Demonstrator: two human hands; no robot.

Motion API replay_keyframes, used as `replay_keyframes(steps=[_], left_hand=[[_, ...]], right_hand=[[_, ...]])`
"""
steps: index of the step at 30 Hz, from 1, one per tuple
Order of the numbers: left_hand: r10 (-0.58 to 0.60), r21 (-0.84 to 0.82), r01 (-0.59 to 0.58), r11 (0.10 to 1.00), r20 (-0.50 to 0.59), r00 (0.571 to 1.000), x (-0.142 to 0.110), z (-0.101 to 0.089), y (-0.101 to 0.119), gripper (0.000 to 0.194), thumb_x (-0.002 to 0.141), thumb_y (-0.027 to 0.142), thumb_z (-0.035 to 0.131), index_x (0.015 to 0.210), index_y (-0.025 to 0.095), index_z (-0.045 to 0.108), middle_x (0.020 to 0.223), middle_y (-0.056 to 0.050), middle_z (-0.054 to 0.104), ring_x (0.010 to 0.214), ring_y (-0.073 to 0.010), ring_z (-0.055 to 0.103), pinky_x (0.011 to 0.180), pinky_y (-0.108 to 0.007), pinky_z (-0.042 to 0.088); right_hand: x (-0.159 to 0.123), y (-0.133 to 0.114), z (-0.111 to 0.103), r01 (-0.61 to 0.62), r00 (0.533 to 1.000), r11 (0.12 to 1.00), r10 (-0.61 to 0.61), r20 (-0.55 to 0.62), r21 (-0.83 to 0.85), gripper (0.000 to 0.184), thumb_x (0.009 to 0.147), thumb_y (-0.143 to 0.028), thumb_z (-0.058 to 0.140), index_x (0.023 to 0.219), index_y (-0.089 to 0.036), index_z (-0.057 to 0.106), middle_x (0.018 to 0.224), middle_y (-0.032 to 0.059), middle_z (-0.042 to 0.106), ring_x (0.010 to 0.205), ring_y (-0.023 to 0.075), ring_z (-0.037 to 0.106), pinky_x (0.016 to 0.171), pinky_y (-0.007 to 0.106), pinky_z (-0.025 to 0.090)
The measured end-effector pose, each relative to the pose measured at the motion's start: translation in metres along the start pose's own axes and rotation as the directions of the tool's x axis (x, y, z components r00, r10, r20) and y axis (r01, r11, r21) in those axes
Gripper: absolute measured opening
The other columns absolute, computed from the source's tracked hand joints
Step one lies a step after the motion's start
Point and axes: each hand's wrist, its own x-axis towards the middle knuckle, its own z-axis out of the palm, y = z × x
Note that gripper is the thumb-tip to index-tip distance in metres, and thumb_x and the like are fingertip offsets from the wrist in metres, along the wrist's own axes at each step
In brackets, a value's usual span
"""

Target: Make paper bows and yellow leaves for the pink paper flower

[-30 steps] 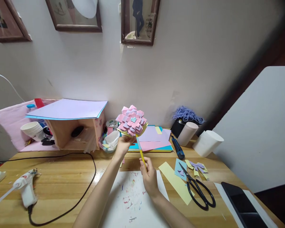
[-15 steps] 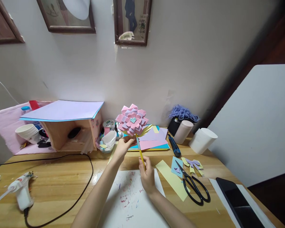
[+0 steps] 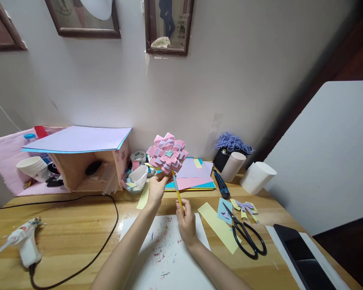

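Note:
A paper flower (image 3: pixel 168 154) with layered pink and lilac petals and a small teal centre stands upright above the desk, tilted slightly. Its stem (image 3: pixel 177 188) is yellow with a pale blue stretch. My right hand (image 3: pixel 186 223) is closed round the lower stem. My left hand (image 3: pixel 157 187) is closed just under the bloom, at the top of the stem; its fingertips are partly hidden behind the flower. A yellowish leaf (image 3: pixel 153 166) pokes out at the bloom's lower left. Below my hands lies a white sheet (image 3: pixel 166 253) with coloured marks.
To the right lie black scissors (image 3: pixel 249 237), a pale yellow paper strip (image 3: pixel 219 227), a paper bow (image 3: pixel 245 208), a cutter (image 3: pixel 222 185) and a phone (image 3: pixel 301 255). A glue gun (image 3: pixel 28 241) with its cord is at left. Coloured paper (image 3: pixel 196 169) and a box (image 3: pixel 84 139) stand behind.
The flower has turned on its stem: the golden leaf that stuck out at the right no longer shows there, and one shows at the left. Both hands keep nearly the same place.

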Motion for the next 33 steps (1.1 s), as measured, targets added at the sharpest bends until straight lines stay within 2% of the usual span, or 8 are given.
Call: replay_keyframes(steps=[7,18,33], left_hand=[[0.016,0.035,-0.017,0.999,0.032,0.999,-0.0003,-0.0005,-0.0009,0.023,0.063,0.029,0.069,0.076,0.011,0.069,0.074,-0.006,0.071,0.068,-0.0169,0.065,0.071,-0.029,0.052],[0.070,0.150,-0.078,0.986,0.063,0.996,0.0011,-0.0029,-0.0058,0.019,0.067,0.027,0.064,0.077,0.012,0.071,0.074,-0.005,0.072,0.067,-0.0157,0.065,0.070,-0.027,0.052],[0.061,0.155,-0.069,0.985,0.055,0.997,-0.0017,0.0008,-0.0064,0.019,0.066,0.028,0.065,0.074,0.012,0.069,0.074,-0.005,0.071,0.068,-0.0166,0.064,0.069,-0.028,0.053]], right_hand=[[0.0004,0.0000,-0.0002,-0.028,0.999,1.000,0.028,0.022,0.005,0.024,0.090,-0.039,0.039,0.098,-0.018,0.049,0.060,-0.0036,0.046,0.044,0.0082,0.035,0.041,0.020,0.025],[0.0007,0.0009,-0.0001,-0.031,1.000,1.000,0.031,-0.005,0.006,0.030,0.089,-0.043,0.039,0.099,-0.019,0.051,0.057,-0.0039,0.045,0.046,0.0107,0.040,0.042,0.020,0.029],[0.0025,0.0023,0.0002,-0.018,0.999,1.000,0.018,-0.027,-0.005,0.028,0.089,-0.042,0.039,0.097,-0.018,0.051,0.059,-0.0033,0.046,0.046,0.0100,0.040,0.042,0.020,0.030]])
